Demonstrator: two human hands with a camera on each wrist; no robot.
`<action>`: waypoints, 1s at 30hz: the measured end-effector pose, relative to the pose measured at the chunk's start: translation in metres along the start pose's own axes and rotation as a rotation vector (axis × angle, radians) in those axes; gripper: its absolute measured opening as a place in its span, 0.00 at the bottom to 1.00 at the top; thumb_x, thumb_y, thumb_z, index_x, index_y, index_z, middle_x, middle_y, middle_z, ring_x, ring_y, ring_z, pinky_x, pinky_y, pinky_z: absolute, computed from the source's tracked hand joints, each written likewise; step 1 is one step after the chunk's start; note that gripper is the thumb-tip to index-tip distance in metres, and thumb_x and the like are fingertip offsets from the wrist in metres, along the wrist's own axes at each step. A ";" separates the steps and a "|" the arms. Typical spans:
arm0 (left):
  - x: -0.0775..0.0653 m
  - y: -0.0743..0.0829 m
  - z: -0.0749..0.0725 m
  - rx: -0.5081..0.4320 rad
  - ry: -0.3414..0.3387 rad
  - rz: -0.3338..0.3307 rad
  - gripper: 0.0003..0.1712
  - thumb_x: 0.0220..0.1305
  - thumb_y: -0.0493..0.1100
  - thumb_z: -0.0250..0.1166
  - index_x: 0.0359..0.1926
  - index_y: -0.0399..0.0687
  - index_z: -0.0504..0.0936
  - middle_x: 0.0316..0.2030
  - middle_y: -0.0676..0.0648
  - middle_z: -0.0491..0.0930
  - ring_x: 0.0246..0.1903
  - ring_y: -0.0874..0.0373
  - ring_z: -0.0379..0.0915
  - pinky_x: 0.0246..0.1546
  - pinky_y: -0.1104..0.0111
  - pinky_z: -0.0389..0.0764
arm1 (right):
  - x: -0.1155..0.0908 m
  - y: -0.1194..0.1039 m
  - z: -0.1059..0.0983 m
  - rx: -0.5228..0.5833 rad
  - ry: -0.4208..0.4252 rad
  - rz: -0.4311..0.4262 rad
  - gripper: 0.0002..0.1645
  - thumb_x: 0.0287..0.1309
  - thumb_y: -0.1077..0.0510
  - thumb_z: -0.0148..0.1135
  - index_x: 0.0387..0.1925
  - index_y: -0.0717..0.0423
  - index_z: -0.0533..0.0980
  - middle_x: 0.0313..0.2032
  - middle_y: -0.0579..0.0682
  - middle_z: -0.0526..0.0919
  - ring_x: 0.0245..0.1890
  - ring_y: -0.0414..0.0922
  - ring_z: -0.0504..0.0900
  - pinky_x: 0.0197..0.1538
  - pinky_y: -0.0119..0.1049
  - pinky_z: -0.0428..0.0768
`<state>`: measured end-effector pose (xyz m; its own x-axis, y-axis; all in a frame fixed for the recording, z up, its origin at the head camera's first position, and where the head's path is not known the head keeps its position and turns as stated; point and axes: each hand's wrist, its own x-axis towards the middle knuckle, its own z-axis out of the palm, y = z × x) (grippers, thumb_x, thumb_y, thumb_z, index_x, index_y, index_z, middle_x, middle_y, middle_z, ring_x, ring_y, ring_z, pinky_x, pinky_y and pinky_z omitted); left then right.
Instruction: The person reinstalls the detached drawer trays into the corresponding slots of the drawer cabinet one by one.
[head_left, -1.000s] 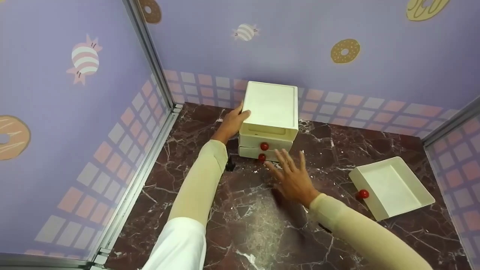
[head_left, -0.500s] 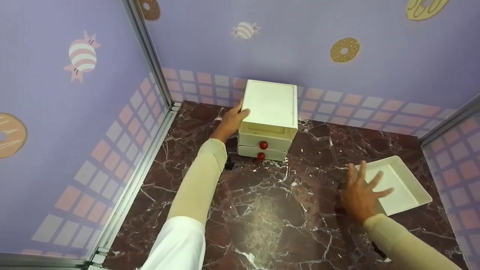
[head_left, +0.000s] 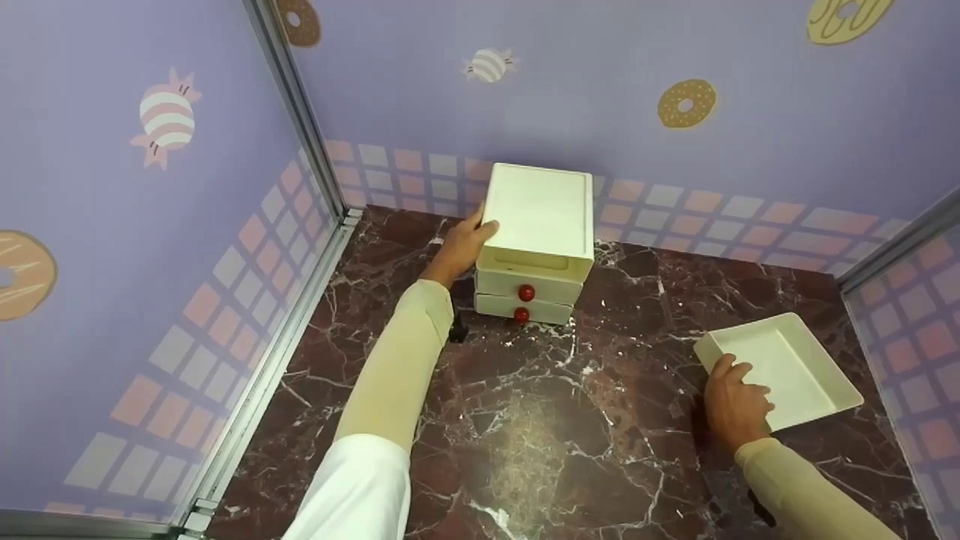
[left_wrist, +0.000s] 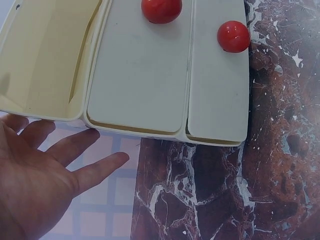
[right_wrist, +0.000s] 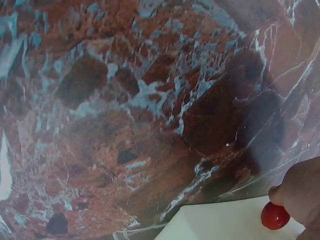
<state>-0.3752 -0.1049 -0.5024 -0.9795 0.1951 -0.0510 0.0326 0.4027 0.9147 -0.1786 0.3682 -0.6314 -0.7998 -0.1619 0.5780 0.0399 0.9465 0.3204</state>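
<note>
A small cream drawer cabinet [head_left: 538, 210] stands against the back wall. Its top slot is an open cavity; the two lower drawers [left_wrist: 140, 70] are closed and carry red round knobs. My left hand [head_left: 461, 244] rests against the cabinet's left side, thumb at the top edge; the left wrist view shows its fingers extended along that side. At the right lies a loose cream drawer [head_left: 795, 367] with its inside facing up. My right hand [head_left: 735, 405] grips its front wall, fingers curled over the rim and thumb beside the red knob [right_wrist: 275, 216].
Dark red marble-patterned surface [head_left: 540, 420] spreads below, with pale specks before the cabinet. Purple patterned walls [head_left: 585, 90] stand at the back, left and right, joined by metal corner rails [head_left: 292, 97]. A small black object [head_left: 458, 330] shows beside the left forearm.
My right hand has moved right from in front of the cabinet to the loose drawer, and its spread fingers have curled over the front wall. The left hand stays at the cabinet.
</note>
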 end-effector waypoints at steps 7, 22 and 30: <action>-0.002 -0.002 0.001 0.003 0.017 -0.009 0.42 0.75 0.64 0.49 0.82 0.58 0.49 0.79 0.47 0.55 0.79 0.48 0.52 0.79 0.56 0.55 | 0.004 -0.004 -0.009 0.086 -0.016 -0.098 0.19 0.58 0.71 0.51 0.49 0.82 0.72 0.28 0.71 0.78 0.09 0.58 0.76 0.08 0.48 0.72; -0.002 0.001 0.000 -0.003 0.006 0.003 0.42 0.76 0.64 0.49 0.82 0.58 0.47 0.80 0.47 0.54 0.79 0.49 0.50 0.79 0.56 0.53 | 0.011 -0.045 -0.036 0.206 0.020 -0.145 0.17 0.61 0.69 0.49 0.50 0.74 0.73 0.27 0.64 0.72 0.12 0.62 0.73 0.06 0.49 0.69; 0.001 -0.001 -0.001 -0.001 -0.013 0.004 0.45 0.75 0.66 0.48 0.83 0.56 0.46 0.80 0.46 0.54 0.79 0.48 0.49 0.80 0.55 0.53 | 0.009 -0.057 -0.043 0.248 -0.007 -0.169 0.21 0.64 0.67 0.42 0.54 0.73 0.73 0.30 0.64 0.71 0.14 0.61 0.71 0.06 0.51 0.69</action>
<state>-0.3762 -0.1056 -0.5027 -0.9767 0.2081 -0.0526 0.0361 0.4009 0.9154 -0.1625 0.3009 -0.6120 -0.7866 -0.3218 0.5270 -0.2409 0.9458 0.2179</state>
